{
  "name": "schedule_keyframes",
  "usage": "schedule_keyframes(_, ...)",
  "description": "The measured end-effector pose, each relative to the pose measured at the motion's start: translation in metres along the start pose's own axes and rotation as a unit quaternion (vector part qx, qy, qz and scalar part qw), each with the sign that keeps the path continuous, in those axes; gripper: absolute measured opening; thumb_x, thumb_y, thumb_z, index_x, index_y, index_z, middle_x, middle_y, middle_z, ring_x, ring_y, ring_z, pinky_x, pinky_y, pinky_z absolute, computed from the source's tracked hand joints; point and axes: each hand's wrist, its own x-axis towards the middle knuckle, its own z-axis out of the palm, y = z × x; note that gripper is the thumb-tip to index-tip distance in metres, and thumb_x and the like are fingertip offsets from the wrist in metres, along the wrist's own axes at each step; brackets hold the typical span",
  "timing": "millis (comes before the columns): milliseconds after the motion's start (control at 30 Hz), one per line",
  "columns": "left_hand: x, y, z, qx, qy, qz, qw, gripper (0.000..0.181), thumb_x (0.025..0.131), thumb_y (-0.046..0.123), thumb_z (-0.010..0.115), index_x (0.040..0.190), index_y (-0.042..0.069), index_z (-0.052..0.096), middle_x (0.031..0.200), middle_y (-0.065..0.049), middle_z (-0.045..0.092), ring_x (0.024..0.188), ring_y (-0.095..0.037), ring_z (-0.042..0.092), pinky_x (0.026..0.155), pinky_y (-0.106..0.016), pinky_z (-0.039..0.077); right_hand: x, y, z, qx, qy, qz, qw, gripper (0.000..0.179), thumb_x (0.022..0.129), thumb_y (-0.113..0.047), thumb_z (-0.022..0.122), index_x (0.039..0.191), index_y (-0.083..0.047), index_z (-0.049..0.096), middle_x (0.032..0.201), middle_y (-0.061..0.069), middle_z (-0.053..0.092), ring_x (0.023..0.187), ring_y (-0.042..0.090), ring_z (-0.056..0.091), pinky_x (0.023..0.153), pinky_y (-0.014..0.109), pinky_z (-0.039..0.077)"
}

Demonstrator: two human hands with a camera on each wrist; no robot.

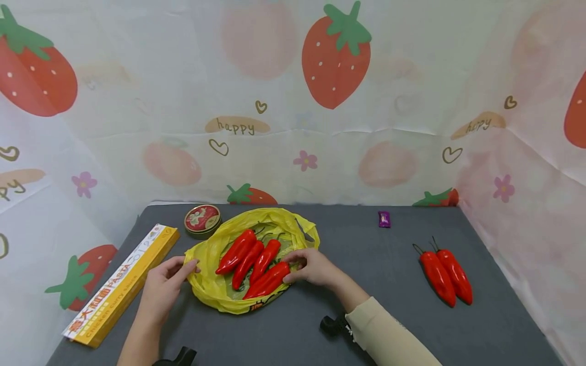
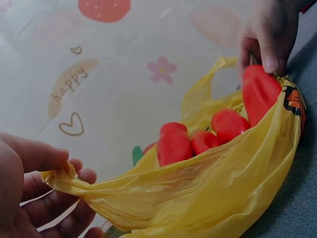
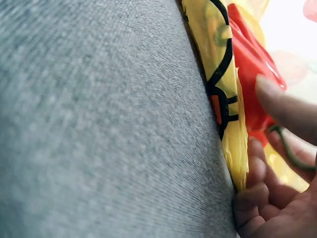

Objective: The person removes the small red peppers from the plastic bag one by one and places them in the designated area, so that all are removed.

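Though perhaps creased, glossy red peppers [image 1: 248, 262] in a yellow bag [image 1: 207, 291].

In the head view, a plastic bag [image 1: 206, 300] is placed left of centre in the lower half of the frame, on a table [image 1: 366, 274]. Several peppers [image 1: 236, 251] are contained in it. The bag's left edge is pinched by the left hand [image 1: 166, 284]; the pepper at lower right inside is held by the right hand [image 1: 316, 267]. A tin [image 1: 203, 218] is set just behind the bag's upper left, and a box [image 1: 123, 287] is laid slantwise at the frame's lower left. A small packet [image 1: 384, 219] is placed near the table's far edge, right of centre. Two loose peppers [image 1: 437, 279] are laid side by side at lower right. Behind the table, a cloth [image 1: 274, 168] is hung.
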Motion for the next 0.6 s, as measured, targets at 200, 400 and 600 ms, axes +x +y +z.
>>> schedule_keyframes(200, 0.001, -0.002, -0.001, -0.007, 0.000, 0.003, 1.0000, 0.047, 0.100, 0.045, 0.060, 0.122, 0.003, 0.067, 0.094, 0.005, 0.072, 0.091, -0.011, 0.060, 0.081, -0.017, 0.052, -0.007, -0.003, -0.004, 0.115, 0.014, 0.025, 0.9930, 0.041, 0.088, -0.023, 0.080, 0.124, -0.010, 0.066, 0.098, 0.002, 0.069, 0.094, 0.016, 0.064, 0.081, 0.036, 0.056)
schedule_keyframes(400, 0.001, -0.005, -0.001, -0.009, 0.003, 0.013, 0.9999, 0.047, 0.100, 0.044, 0.061, 0.121, 0.003, 0.067, 0.094, 0.005, 0.072, 0.090, -0.011, 0.060, 0.080, -0.018, 0.053, -0.013, -0.005, -0.013, 0.263, 0.057, 0.024, 0.9628, 0.049, 0.093, -0.019, 0.074, 0.135, -0.002, 0.056, 0.118, 0.015, 0.069, 0.101, 0.021, 0.070, 0.092, 0.047, 0.057)
schedule_keyframes(600, 0.000, -0.004, -0.002, -0.007, 0.005, 0.011, 0.9999, 0.046, 0.100, 0.043, 0.060, 0.122, 0.003, 0.067, 0.096, 0.003, 0.073, 0.091, -0.011, 0.060, 0.081, -0.017, 0.053, -0.025, -0.013, -0.027, 0.315, 0.085, 0.034, 0.9447, 0.056, 0.097, -0.024, 0.069, 0.144, -0.005, 0.045, 0.138, 0.018, 0.058, 0.112, 0.023, 0.064, 0.097, 0.054, 0.052)
